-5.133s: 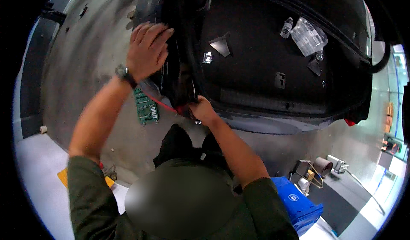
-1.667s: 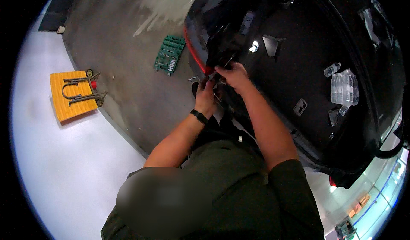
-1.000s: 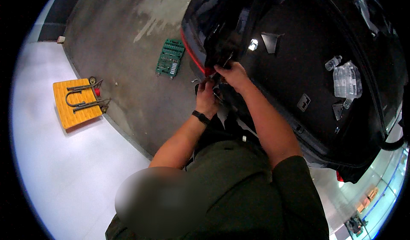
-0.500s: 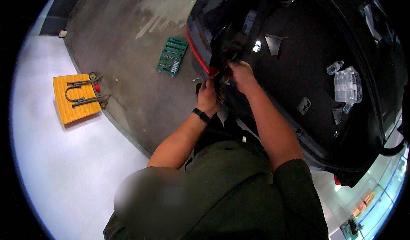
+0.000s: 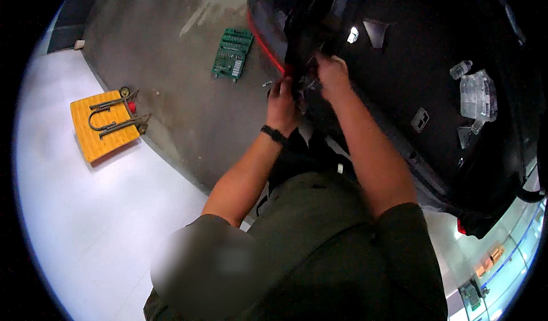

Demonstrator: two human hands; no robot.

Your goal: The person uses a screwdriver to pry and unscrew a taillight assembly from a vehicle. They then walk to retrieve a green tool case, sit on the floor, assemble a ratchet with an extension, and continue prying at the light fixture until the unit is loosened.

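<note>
My left hand (image 5: pixel 281 105), below a dark wrist band, is at the near end of the red tail light (image 5: pixel 266 48). Its fingers are pressed together and bent over the light's edge. Just right of it, my right hand (image 5: pixel 333 76) is closed and slightly blurred at the corner of the black car's open trunk (image 5: pixel 394 87). What its fingers grip is hidden in the dark. Between the hands there is a dark gap in the bodywork with small pale bits too unclear to name.
A green socket set case (image 5: pixel 233 54) lies open on the concrete floor, left of the car. Farther left is a yellow folding cart (image 5: pixel 105 125). The trunk holds a bright lamp (image 5: pixel 353 35), a triangular panel (image 5: pixel 375 32), wrapped water bottles (image 5: pixel 478 95) and a loose bottle (image 5: pixel 460 69).
My view has shifted a little, so the trunk's contents appear farther right and higher. Both hands stay by the tail light; the right one sits slightly farther from the left.
</note>
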